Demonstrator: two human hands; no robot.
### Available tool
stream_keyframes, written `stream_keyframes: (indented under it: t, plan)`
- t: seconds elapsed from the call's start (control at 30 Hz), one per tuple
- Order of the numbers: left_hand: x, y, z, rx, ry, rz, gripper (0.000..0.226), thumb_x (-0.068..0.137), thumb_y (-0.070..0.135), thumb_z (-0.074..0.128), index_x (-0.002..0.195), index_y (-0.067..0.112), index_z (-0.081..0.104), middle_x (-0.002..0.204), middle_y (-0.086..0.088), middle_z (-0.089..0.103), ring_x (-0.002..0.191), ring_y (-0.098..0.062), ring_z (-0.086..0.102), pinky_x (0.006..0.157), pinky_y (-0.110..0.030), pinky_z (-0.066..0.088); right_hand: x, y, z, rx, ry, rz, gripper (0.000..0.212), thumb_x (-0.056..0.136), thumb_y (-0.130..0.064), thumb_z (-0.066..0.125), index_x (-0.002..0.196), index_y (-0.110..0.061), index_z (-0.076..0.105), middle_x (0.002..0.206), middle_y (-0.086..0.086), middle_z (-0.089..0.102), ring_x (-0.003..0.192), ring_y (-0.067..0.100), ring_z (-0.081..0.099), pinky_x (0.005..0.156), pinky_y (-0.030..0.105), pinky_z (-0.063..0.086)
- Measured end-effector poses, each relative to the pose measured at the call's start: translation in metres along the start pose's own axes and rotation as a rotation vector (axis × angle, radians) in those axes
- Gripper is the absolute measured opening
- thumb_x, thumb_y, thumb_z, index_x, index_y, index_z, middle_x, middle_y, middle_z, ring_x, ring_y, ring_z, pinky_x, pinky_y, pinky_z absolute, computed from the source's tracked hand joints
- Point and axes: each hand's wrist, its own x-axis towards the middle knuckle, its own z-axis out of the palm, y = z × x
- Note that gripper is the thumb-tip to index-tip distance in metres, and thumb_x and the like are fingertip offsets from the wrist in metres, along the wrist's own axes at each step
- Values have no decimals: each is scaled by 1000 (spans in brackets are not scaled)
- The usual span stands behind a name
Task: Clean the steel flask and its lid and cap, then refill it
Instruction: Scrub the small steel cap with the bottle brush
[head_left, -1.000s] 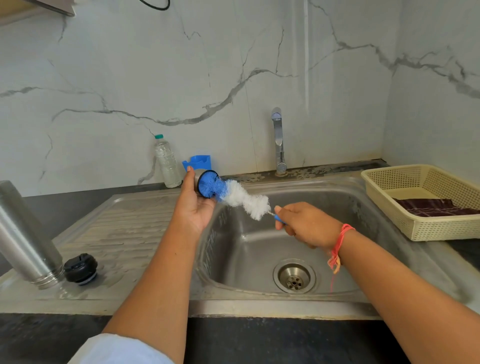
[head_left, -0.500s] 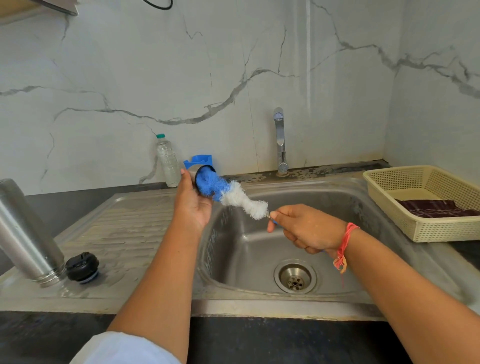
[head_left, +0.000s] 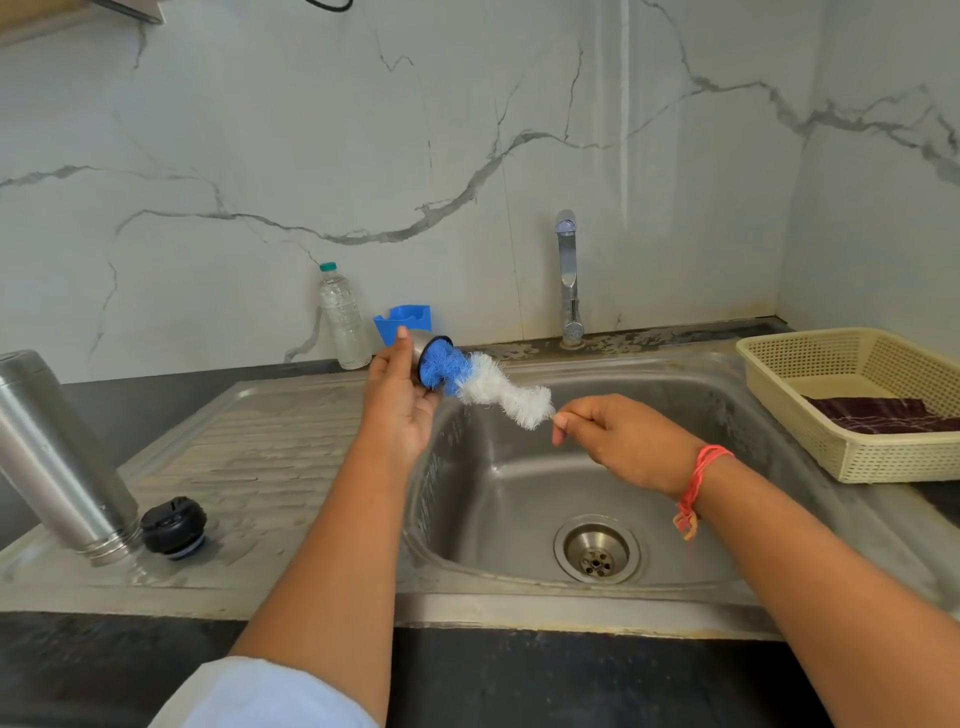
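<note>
My left hand (head_left: 397, 400) holds the small steel cap (head_left: 423, 348) on its side above the sink's left rim, mouth facing right. A blue-and-white bottle brush (head_left: 483, 382) has its blue tip inside the cap. My right hand (head_left: 618, 436) pinches the brush's thin handle just right of the white bristles, over the basin. The steel flask (head_left: 52, 457) stands upside down and tilted on the draining board at far left. Its black lid (head_left: 174, 527) lies right beside the flask's mouth.
The steel sink (head_left: 519, 499) has a drain (head_left: 597, 556) and a tap (head_left: 567, 275) at the back. A clear plastic water bottle (head_left: 343, 319) and a blue holder (head_left: 405, 319) stand by the wall. A cream basket (head_left: 862, 405) with a dark cloth sits at right.
The brush's blue tip has gone deeper into the cap. My right hand has slid a little right and down along the handle. Flask and lid have not moved.
</note>
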Motion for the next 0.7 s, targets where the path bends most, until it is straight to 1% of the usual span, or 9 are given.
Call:
stream_keyframes:
  t: [0.1,0.2,0.3,0.37,0.43,0.5,0.6,0.63,0.7]
  plan:
    - [5,8,-4,-106,71,55,41,100,41,65,124,9,57,128,-19,69,111,-32,73,89,-54,61,-3,2,-4,11,11,-5,32,104,-43,46,88,-27,68,49,-11,38,44,6,34,47,18,34]
    - [4,2,-5,10,18,7,49,97,43,68,126,6,54,125,-19,70,115,-35,71,81,-52,63,-1,1,-5,-20,19,1,31,105,-41,46,89,-27,69,51,-10,39,43,6,35,47,16,34]
    - [-5,-1,7,65,-4,-16,36,94,41,71,113,15,54,117,-13,71,110,-31,72,89,-56,61,0,1,-3,-29,22,11,32,105,-40,46,89,-25,69,51,-9,40,41,4,35,45,14,32]
    - [-6,2,10,50,-25,-13,43,89,46,73,113,16,55,121,-14,71,111,-30,73,91,-56,60,-2,2,-5,-8,27,17,32,104,-41,46,87,-25,69,50,-10,38,42,6,33,46,16,32]
    - [-5,6,6,8,-68,-43,49,88,51,72,118,14,58,126,-13,70,113,-30,72,95,-51,59,-4,3,-8,53,23,30,33,105,-41,46,87,-25,69,50,-9,36,43,8,31,46,20,32]
    - [-4,9,0,-80,-95,-94,39,98,44,66,126,16,61,122,-13,73,111,-27,72,93,-40,58,-5,4,-10,216,-8,81,35,105,-42,45,90,-21,68,53,-6,33,43,10,26,40,22,25]
    - [-7,16,-2,-139,-156,-114,16,94,29,59,108,22,63,114,-14,68,91,-21,61,69,-26,43,-5,1,-11,457,-86,181,34,105,-44,45,94,-19,66,58,-5,31,46,10,19,41,18,14]
    - [-8,16,-2,-131,-159,-112,13,94,29,61,105,22,62,112,-13,67,88,-19,58,66,-25,40,-6,0,-10,489,-107,190,33,104,-44,46,95,-20,66,60,-4,31,47,10,19,42,18,13]
    - [-9,14,1,-113,-157,-110,28,94,35,69,116,20,63,120,-12,69,97,-20,63,73,-26,43,-7,-1,-8,493,-143,179,33,104,-44,46,96,-20,67,60,-4,32,48,10,18,42,19,13]
